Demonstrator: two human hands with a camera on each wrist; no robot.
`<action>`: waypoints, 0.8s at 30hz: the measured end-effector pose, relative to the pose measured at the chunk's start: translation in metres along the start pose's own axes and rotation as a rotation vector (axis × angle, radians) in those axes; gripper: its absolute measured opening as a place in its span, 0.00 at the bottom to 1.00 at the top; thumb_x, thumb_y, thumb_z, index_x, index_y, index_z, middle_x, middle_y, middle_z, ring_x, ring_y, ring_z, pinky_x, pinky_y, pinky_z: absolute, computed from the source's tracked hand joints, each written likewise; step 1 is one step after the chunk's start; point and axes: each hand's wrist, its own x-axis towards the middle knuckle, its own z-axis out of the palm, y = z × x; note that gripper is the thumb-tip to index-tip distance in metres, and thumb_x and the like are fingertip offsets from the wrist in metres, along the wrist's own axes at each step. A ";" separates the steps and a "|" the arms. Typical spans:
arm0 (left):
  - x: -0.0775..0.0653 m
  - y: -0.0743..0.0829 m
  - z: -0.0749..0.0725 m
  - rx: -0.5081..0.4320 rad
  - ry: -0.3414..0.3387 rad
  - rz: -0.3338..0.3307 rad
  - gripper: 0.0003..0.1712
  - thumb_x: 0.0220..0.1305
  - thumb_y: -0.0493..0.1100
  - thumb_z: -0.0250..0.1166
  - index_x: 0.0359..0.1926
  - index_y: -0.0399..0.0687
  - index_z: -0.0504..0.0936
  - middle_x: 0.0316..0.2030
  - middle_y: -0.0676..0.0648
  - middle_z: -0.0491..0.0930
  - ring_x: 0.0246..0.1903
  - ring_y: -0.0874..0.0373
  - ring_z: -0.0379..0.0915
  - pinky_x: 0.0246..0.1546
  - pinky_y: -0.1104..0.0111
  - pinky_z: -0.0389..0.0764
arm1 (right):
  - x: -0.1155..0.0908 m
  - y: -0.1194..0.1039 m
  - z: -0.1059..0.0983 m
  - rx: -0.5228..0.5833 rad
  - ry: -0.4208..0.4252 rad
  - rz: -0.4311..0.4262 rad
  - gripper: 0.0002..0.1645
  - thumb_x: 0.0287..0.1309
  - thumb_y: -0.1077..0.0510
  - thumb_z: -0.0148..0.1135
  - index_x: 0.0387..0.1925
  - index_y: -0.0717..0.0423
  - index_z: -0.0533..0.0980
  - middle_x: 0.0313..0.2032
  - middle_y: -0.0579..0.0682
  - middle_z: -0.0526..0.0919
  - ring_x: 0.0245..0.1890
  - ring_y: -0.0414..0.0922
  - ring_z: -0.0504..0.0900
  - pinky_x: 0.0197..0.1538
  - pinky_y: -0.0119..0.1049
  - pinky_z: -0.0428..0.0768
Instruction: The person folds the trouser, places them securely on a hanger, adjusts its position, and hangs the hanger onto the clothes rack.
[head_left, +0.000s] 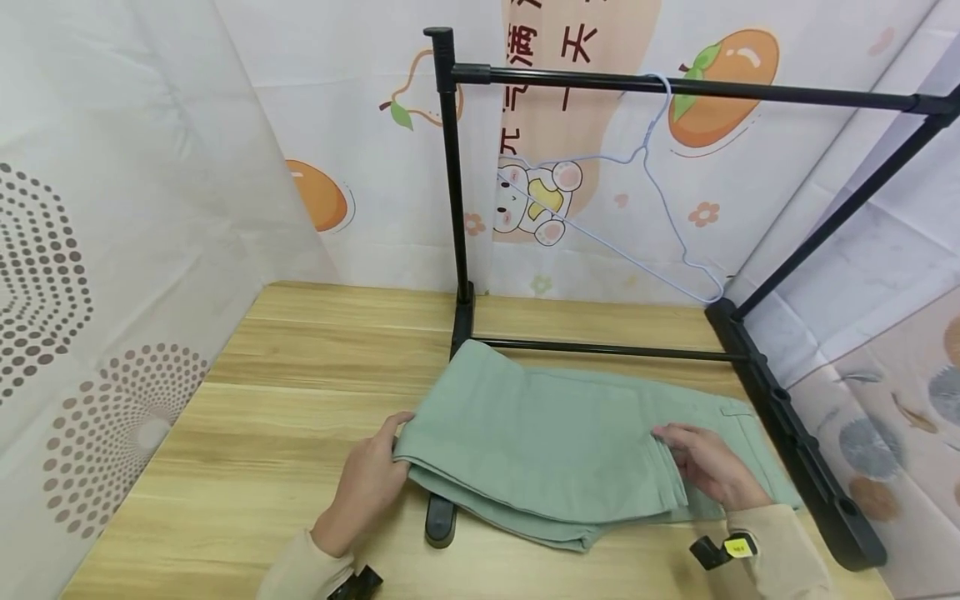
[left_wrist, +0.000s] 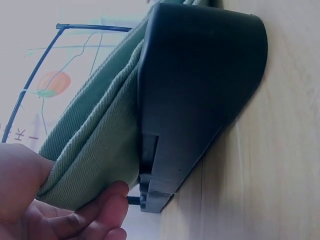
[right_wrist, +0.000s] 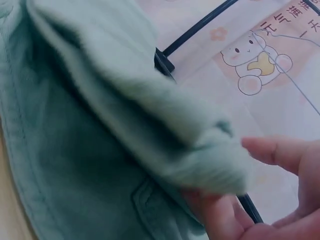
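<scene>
Sage-green trousers [head_left: 540, 433] lie folded on the wooden table, partly over the left foot of a black rack. My left hand [head_left: 375, 471] pinches the folded left edge, with the thumb above and fingers below; in the left wrist view the cloth layers sit between thumb and fingers [left_wrist: 107, 210]. At the other end, my right hand [head_left: 708, 462] holds the hem of the upper layer. The right wrist view shows the raised hem [right_wrist: 215, 165] blurred, with the thumb at its edge and fingers beneath. The waist part [head_left: 738, 421] lies flat under that hand.
The black rack [head_left: 600, 81] stands at the back, its right foot [head_left: 810, 450] beside the trousers. A light-blue wire hanger [head_left: 645, 150] hangs from the top bar. Patterned white curtains [head_left: 142, 208] enclose the wooden table [head_left: 300, 367].
</scene>
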 end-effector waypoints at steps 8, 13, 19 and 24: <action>0.001 0.004 0.004 0.037 0.044 0.034 0.36 0.46 0.25 0.58 0.61 0.41 0.71 0.20 0.49 0.75 0.14 0.62 0.55 0.16 0.72 0.55 | 0.012 -0.004 0.009 0.026 0.046 0.075 0.53 0.66 0.35 0.52 0.70 0.73 0.50 0.51 0.53 0.76 0.45 0.38 0.78 0.47 0.34 0.80; 0.001 0.007 0.009 0.070 0.080 0.086 0.35 0.46 0.25 0.61 0.61 0.40 0.72 0.19 0.46 0.78 0.15 0.62 0.57 0.16 0.71 0.58 | 0.013 -0.007 0.015 -0.128 0.071 0.033 0.46 0.67 0.42 0.56 0.67 0.75 0.56 0.56 0.63 0.74 0.46 0.44 0.79 0.47 0.40 0.81; 0.001 0.011 0.012 0.114 0.116 0.091 0.36 0.43 0.25 0.61 0.59 0.41 0.73 0.24 0.42 0.82 0.16 0.61 0.58 0.15 0.70 0.58 | 0.007 -0.018 0.004 -0.185 0.115 -0.077 0.36 0.68 0.52 0.56 0.66 0.73 0.60 0.50 0.54 0.79 0.41 0.38 0.80 0.43 0.36 0.82; 0.000 0.010 0.015 0.160 0.123 0.099 0.35 0.42 0.23 0.61 0.58 0.39 0.75 0.31 0.39 0.85 0.16 0.61 0.61 0.13 0.72 0.58 | 0.002 -0.029 -0.019 -0.137 0.126 -0.093 0.40 0.69 0.51 0.55 0.69 0.72 0.55 0.41 0.41 0.80 0.39 0.34 0.81 0.43 0.35 0.83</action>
